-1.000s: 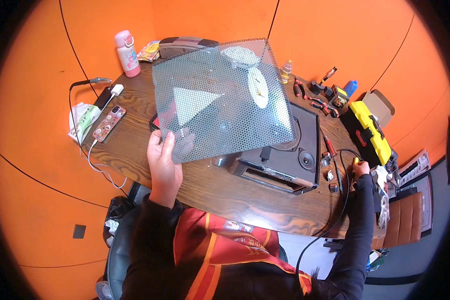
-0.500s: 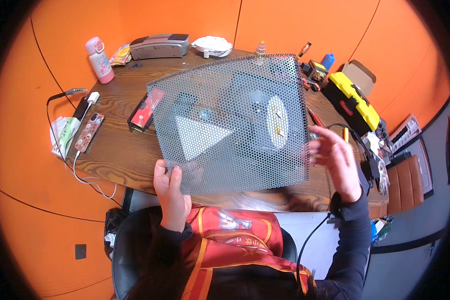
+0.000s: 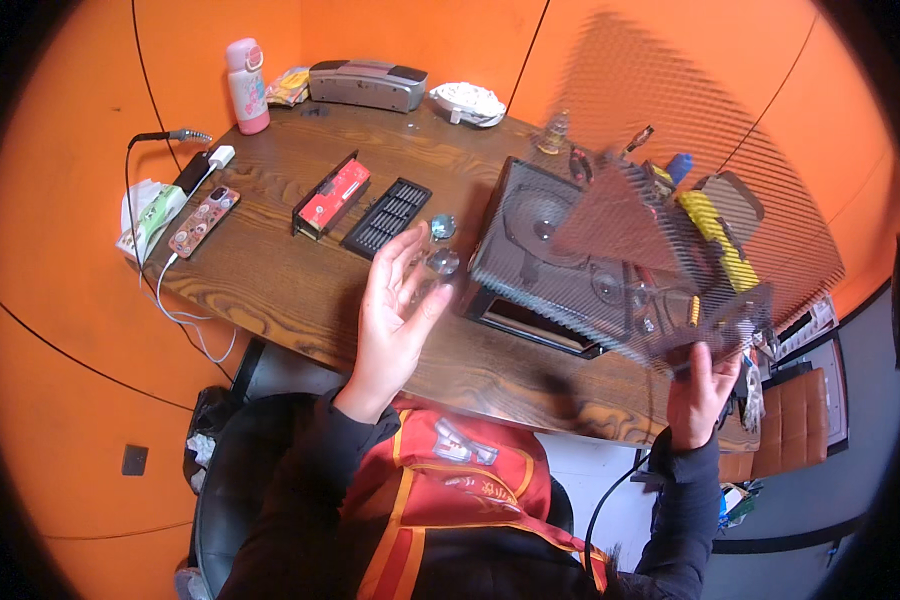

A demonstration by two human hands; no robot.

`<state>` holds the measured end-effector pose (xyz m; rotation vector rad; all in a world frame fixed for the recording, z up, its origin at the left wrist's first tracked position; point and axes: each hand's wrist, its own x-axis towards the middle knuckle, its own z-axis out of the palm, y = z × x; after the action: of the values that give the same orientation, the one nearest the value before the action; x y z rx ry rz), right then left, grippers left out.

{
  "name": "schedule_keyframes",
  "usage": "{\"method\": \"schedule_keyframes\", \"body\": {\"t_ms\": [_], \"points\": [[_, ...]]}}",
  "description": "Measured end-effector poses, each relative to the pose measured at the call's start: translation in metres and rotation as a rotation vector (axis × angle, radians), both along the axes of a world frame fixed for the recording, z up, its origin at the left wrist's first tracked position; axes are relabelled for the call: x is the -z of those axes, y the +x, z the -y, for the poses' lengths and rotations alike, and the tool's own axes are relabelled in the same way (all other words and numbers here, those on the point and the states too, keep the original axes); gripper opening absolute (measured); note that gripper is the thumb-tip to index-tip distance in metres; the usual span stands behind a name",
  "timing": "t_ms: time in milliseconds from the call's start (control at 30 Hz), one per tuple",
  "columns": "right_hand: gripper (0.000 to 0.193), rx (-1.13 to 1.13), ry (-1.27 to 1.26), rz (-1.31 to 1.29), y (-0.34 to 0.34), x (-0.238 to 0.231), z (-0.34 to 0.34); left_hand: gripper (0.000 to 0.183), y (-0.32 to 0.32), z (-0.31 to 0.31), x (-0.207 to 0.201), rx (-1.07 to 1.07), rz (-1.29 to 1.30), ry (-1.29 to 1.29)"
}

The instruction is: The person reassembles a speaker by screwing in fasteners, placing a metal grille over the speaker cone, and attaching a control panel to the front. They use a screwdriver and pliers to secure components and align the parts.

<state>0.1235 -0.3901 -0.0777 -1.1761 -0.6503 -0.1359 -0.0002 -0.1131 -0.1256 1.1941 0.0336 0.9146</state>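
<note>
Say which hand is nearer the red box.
Left. The left hand is in front of the red box and off to its right; the right hand is much farther right, holding the mesh panel.

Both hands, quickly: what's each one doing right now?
Left hand: open, fingers spread, apparently empty.
Right hand: closed, holding the mesh panel near its lower edge.

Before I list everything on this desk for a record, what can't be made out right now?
Perforated panel: head view, blurred, so its individual holes smear.
Yellow-black toolbox: head view, veiled by the panel's blurred mesh.
Right hand: head view, fingertips blurred or hidden at the panel's lower edge.
Phone: head view, screen hidden beneath its own sticker-covered back.
Dark slotted tray: head view, its pieces too small to tell apart.
</note>
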Motion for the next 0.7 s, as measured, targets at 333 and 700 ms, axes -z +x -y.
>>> {"method": "schedule_keyframes", "body": {"t_ms": [333, 700], "points": [[0.045, -0.089, 0.116, -0.130, 0.008, -0.002, -0.016, 0.071, 0.026, 0.038, -0.024, 0.611, 0.273, -0.318], [0.044, -0.221, 0.045, -0.116, 0.026, 0.019, -0.025, 0.026, 0.033, 0.057, -0.028, 0.447, 0.130, -0.172]]}}
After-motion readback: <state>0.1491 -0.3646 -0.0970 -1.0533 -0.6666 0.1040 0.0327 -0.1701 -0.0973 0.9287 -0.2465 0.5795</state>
